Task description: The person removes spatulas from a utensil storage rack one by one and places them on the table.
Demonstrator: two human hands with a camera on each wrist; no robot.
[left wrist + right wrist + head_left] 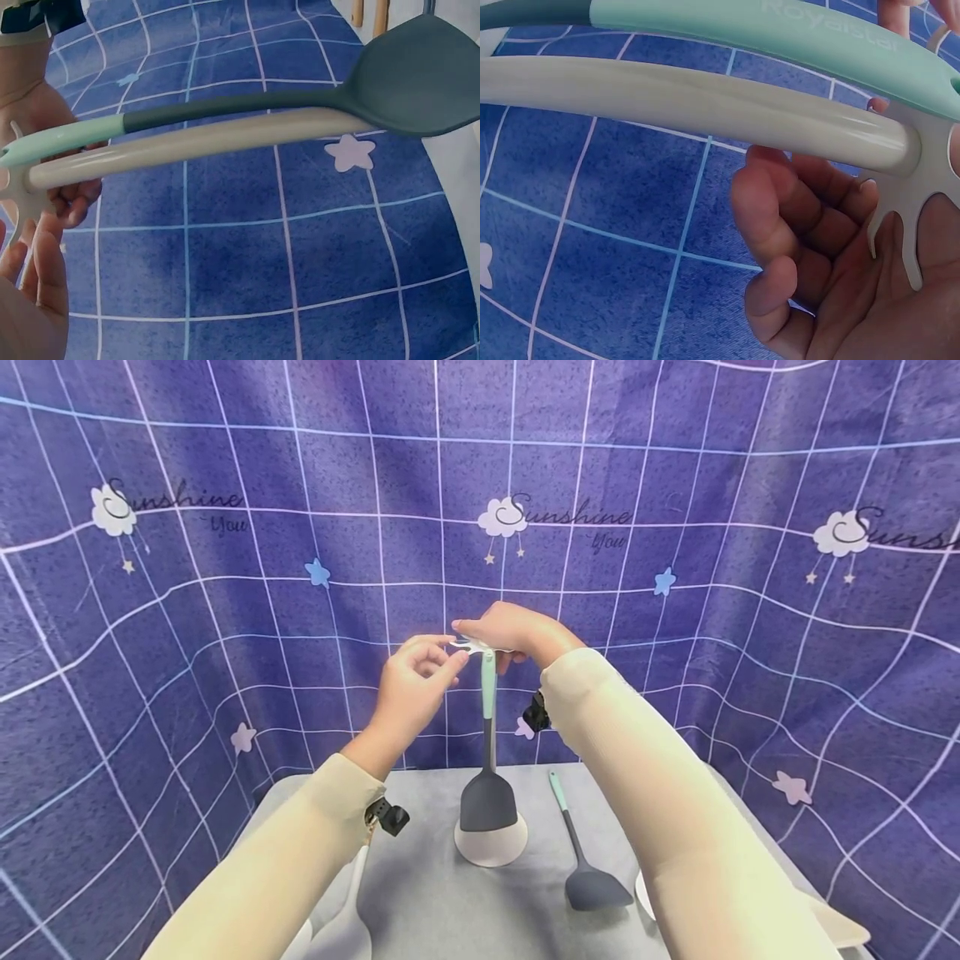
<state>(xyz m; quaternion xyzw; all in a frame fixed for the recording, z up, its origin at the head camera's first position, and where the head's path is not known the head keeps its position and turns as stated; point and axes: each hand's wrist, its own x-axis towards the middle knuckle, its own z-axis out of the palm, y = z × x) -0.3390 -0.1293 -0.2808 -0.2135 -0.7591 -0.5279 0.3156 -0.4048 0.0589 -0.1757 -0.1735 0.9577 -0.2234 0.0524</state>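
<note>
A pale utensil stand (504, 847) rises from a round base, with a hook rack (469, 647) at its top. From the rack hangs a dark grey turner (487, 802) with a mint handle, in front of the post (705, 105). My left hand (416, 685) pinches the rack's left edge between thumb and fingers. My right hand (513, 631) grips the rack from above; its palm lies against the hooks and its fingers curl down beside the post. The left wrist view shows the turner's handle (75, 139) lying along the post.
A second dark grey turner (592, 889) with a mint handle lies on the grey table (427, 868) to the right. A white utensil with a broad head (345, 935) lies at the left front. A purple gridded cloth (375, 552) hangs behind and at both sides.
</note>
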